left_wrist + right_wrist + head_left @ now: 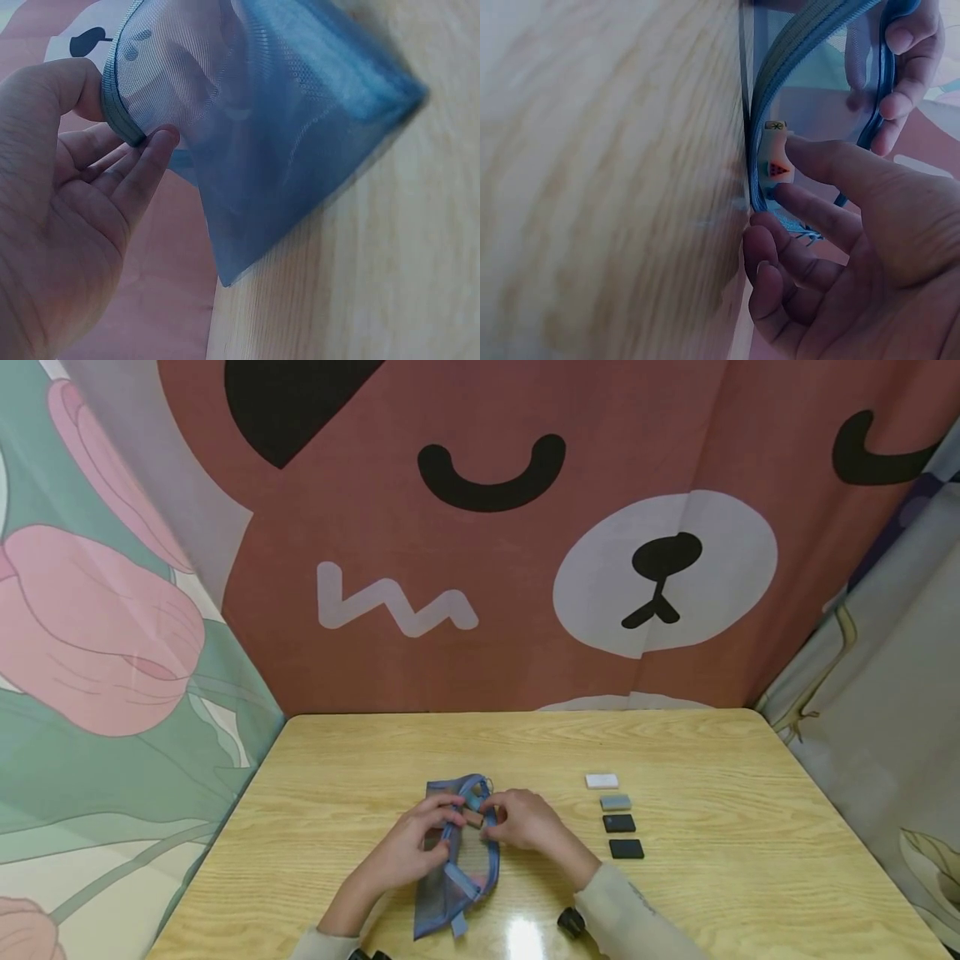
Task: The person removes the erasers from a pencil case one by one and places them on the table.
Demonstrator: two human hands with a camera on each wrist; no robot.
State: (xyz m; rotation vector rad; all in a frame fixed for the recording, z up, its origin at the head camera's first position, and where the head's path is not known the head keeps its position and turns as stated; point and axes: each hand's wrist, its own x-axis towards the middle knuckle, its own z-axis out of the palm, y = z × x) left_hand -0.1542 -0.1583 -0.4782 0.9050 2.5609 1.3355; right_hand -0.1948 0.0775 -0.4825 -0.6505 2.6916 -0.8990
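A blue mesh zip pouch (431,906) lies on the table with its mouth spread open. My left hand (412,843) pinches one zip edge of the pouch, thumb on one side and fingers on the other, as the left wrist view shows. At the opposite edge, my right hand (528,818) has its fingertips in the pouch's mouth. Its thumb and a finger pinch a small pale block (778,169) with watermelon and citrus prints. A small brown block (473,817) shows between the hands in the head view; whether it is the same piece I cannot tell.
Right of the pouch, a white block (602,781), a grey-blue block (615,802), a black block (618,823) and another black block (626,849) lie in a column on the wooden table (720,793). A bear-print curtain (510,668) hangs behind.
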